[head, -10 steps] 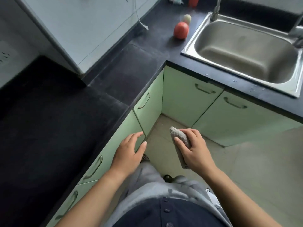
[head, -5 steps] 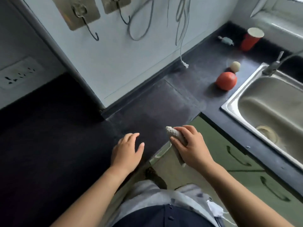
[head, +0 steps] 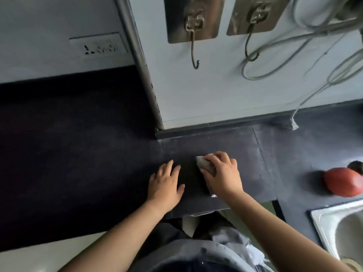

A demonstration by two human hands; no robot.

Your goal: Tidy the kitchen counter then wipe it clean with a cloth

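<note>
A black kitchen counter (head: pixel 78 163) fills the middle of the head view. My right hand (head: pixel 223 173) presses a folded grey cloth (head: pixel 204 164) flat onto the counter near its front edge. The cloth's far end sticks out past my fingers; most of it is hidden under the palm. My left hand (head: pixel 167 183) lies flat on the counter just left of the cloth, fingers spread, holding nothing.
A red round fruit (head: pixel 342 182) sits on the counter at the right, with a steel sink (head: pixel 337 230) at the lower right. The white wall behind carries two metal hooks (head: pixel 193 36), hanging cables (head: pixel 294 61) and a socket strip (head: pixel 98 47).
Both hands have risen from in front of the cabinets and come down on the counter. The cloth went from held in the air to pressed on the surface. The view tilted up towards the wall.
</note>
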